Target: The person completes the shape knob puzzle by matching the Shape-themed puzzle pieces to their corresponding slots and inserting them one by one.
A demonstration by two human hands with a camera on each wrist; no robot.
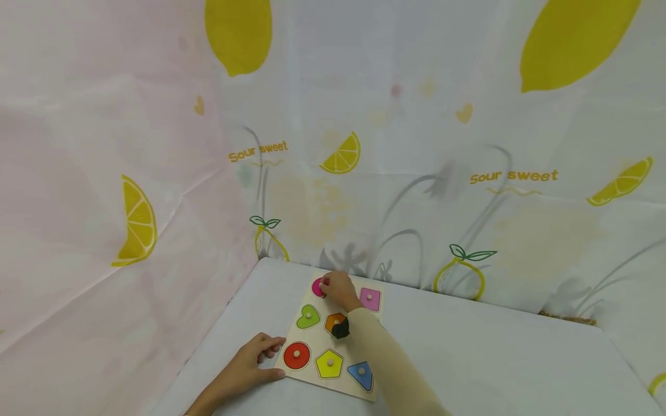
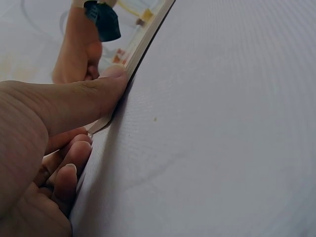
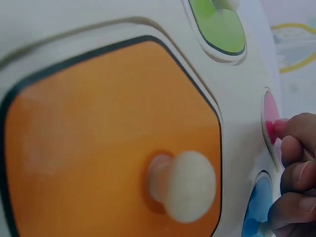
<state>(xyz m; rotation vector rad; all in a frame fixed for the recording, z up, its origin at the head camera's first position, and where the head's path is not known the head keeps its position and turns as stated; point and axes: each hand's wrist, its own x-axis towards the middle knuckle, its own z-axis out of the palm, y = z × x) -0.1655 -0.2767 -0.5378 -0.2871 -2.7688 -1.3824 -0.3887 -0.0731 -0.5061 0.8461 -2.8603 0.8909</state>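
A wooden knob puzzle board (image 1: 317,338) lies on the white table. My left hand (image 1: 247,367) holds its near left corner, with the thumb on the near edge and the fingers at the left side. In the left wrist view the thumb (image 2: 94,96) presses the board's edge. At the far left of the board, my right hand (image 1: 340,292) pinches the knob of the magenta piece (image 1: 317,287). The right wrist view has the fingertips at that pink piece (image 3: 270,108), beside a blue piece (image 3: 259,202), with an orange hexagon (image 3: 98,123) close up.
Also on the board are a green heart (image 1: 308,316), red circle (image 1: 297,356), yellow pentagon (image 1: 329,364), blue triangle (image 1: 362,375) and pink square (image 1: 370,299). My right forearm (image 1: 390,364) crosses its right side. A lemon-print cloth (image 1: 364,219) hangs behind the table (image 1: 494,358).
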